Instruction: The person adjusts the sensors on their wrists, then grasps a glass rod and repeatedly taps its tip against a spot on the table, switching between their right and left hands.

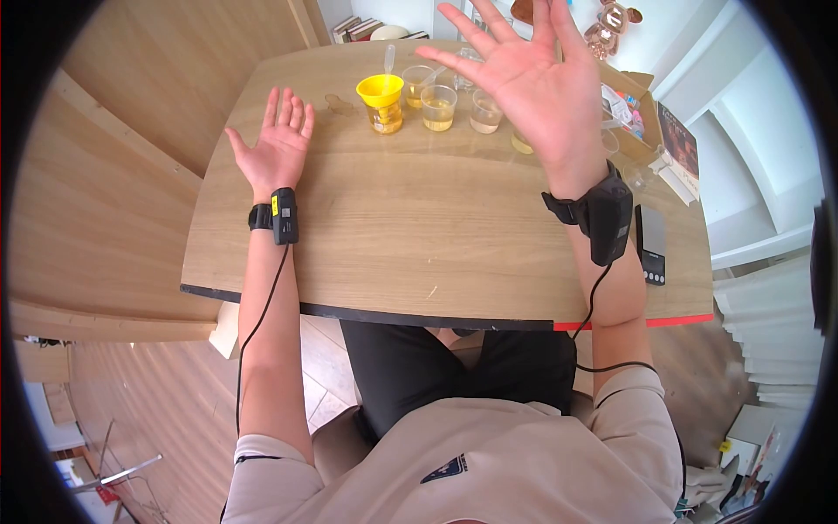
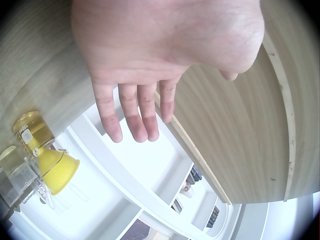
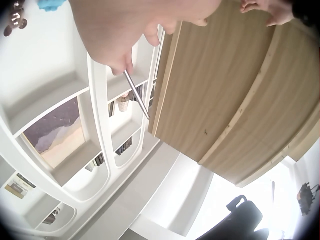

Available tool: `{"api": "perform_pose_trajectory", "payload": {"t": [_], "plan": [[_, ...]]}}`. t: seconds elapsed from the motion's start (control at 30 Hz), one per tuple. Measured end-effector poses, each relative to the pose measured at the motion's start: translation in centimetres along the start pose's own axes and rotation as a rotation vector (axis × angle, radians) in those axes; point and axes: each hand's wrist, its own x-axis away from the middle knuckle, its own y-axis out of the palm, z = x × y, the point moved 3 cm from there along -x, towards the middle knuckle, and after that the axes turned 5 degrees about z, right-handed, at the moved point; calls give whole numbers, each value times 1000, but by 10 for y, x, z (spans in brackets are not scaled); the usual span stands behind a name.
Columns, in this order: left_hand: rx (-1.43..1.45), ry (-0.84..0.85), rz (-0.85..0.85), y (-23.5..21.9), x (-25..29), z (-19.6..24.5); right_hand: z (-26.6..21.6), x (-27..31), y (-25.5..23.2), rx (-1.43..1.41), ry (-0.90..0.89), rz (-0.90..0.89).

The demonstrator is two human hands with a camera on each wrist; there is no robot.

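My left hand point(image 1: 278, 150) is held palm up over the left side of the table point(image 1: 419, 236), its fingers relaxed and holding nothing. Higher, at the back right, my right hand point(image 1: 541, 87) is raised with three fingers spread. In the right wrist view, its thumb and a finger pinch a slim silver metal stick point(image 3: 136, 93); the head view cuts off those fingertips. A yellow funnel point(image 1: 379, 86) sits on a beaker point(image 1: 384, 120) of amber liquid, with a clear dropper point(image 1: 389, 58) standing up from it. Beside it, clear cups point(image 1: 438, 113) hold pale yellow liquid.
A wet patch point(image 1: 339, 105) lies left of the beaker. On the right are a small digital scale point(image 1: 651, 244), a cardboard box point(image 1: 644, 87) with packets and a book point(image 1: 679, 144). A wooden panel point(image 1: 131, 166) borders the left side; shelves point(image 2: 145, 165) stand behind.
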Motion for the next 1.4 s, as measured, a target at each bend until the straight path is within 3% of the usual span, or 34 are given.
{"api": "perform_pose_trajectory", "payload": {"t": [0.07,0.17,0.27,0.33,0.37,0.43,0.63,0.77,0.9,1.0,1.07,1.3,1.4], "plan": [[0,-2,-2,4,1,-1,-1,5,13,-258,32,183],[-58,49,123,7,1,-3,6,4,14,-68,89,303],[-225,-38,-7,8,1,-10,28,8,11,15,236,338],[-706,8,-45,34,13,-38,50,13,4,39,281,320],[-715,7,-43,47,20,-50,62,15,1,68,329,306],[-754,-64,-256,71,34,-76,79,19,-3,126,329,338],[-669,-81,-31,55,31,-86,98,24,-20,337,390,384],[-665,-90,-6,44,26,-80,101,26,-29,431,395,336],[-450,-33,113,32,16,-56,68,17,-14,271,348,454],[-235,9,129,18,9,-36,23,3,11,46,163,428],[-214,24,134,15,10,-28,-5,-3,16,-260,-53,287],[-224,62,162,9,9,-17,-55,15,48,-226,-179,192],[-233,85,206,5,13,-15,-62,19,61,-245,-163,34]]}}
